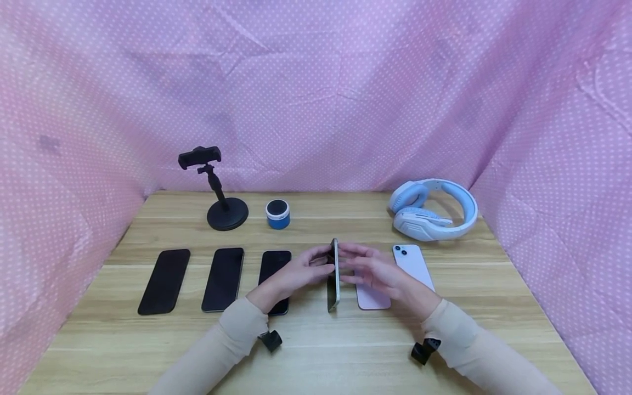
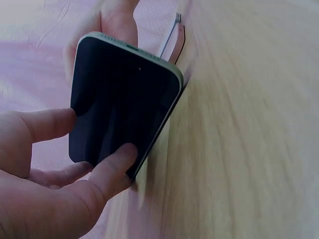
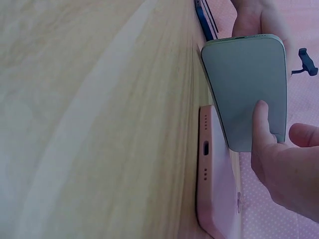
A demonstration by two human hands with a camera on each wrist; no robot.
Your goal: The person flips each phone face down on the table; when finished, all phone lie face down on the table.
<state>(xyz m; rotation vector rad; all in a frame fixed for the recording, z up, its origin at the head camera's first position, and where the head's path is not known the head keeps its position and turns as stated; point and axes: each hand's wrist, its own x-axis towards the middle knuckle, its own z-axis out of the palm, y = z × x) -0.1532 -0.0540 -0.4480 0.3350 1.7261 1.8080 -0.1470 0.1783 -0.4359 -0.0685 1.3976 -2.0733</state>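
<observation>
In the head view a smartphone [image 1: 337, 274] stands on its long edge at the table's centre, between the two hands. My left hand [image 1: 298, 270] holds it from the screen side. One digit lies on the dark screen [image 2: 112, 94] and another is at its edge. My right hand [image 1: 377, 270] is on the other side, its index fingertip [image 3: 261, 108] against the pale back [image 3: 244, 74], fingers mostly straight. A pink phone [image 1: 373, 296] lies partly beneath the right hand, with a white phone [image 1: 413, 264] beside it.
Three dark phones lie at left: one far left [image 1: 164, 281], one in the middle [image 1: 223, 278], one partly under the left forearm [image 1: 272, 266]. Behind them stand a black phone stand [image 1: 227, 214] and a blue speaker [image 1: 278, 215]. Headphones [image 1: 419, 225] lie at back right.
</observation>
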